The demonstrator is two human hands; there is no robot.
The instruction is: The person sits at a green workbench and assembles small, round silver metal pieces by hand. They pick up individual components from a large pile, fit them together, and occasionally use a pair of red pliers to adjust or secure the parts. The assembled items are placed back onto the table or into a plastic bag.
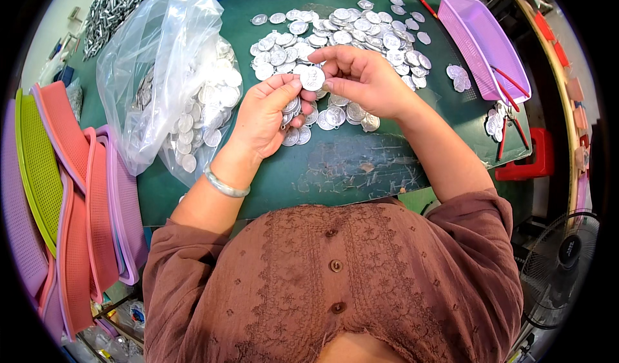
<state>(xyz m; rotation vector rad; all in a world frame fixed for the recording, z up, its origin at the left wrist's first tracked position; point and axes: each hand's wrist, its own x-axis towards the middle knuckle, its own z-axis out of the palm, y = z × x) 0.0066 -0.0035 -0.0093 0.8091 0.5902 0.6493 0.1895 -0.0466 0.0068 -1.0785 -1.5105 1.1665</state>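
Note:
A round silver medal point(313, 78) with a raised design is held up in front of me. Its left edge sits under the thumb of my left hand point(255, 118), whose curled fingers also cradle several more medals below it. From the right, my right hand point(373, 82) closes on the same medal, thumb at its right edge and index finger arched above. Just beyond both hands spreads a large pile of similar medals point(371, 31). Some of them lie directly beneath my hands, partly hidden by them.
A clear plastic bag point(161, 60) spills more medals at left. Coloured plastic baskets point(74, 189) are stacked beside the table. A purple basket point(480, 40), red-handled pliers point(506, 127) and small medal groups stand at right. Metal pieces point(113, 11) heap at far left. A fan point(569, 250) stands lower right.

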